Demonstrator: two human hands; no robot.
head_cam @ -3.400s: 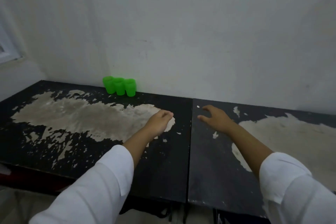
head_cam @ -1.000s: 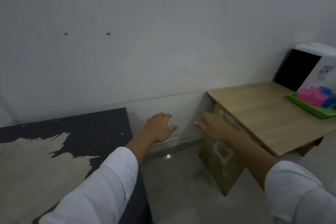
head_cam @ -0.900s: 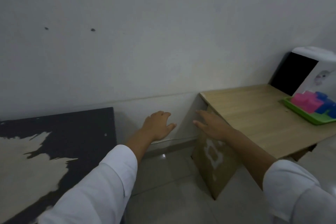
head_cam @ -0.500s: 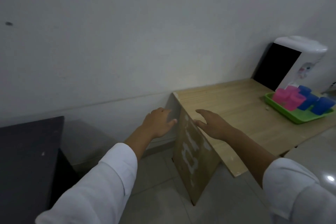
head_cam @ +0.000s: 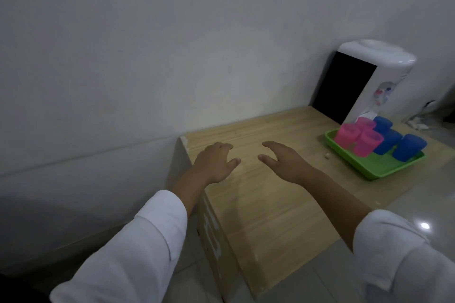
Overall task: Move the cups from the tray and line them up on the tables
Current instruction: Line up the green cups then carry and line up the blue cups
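Left hand [head_cam: 214, 163] and right hand [head_cam: 285, 162] are empty, fingers loose, over the tabletop's [head_cam: 258, 204] left end. They are probably readied for a reach. Pink and blue cups [head_cam: 364, 140] sit bunched on the green tray [head_cam: 384, 167] near the right edge.

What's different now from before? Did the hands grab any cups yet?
The person turned right, away from the black tables. The left hand and right hand now hover over the wooden table, nearer the green tray. Nothing grabbed: both hands stay empty, pink cups and blue cups stay in the tray.
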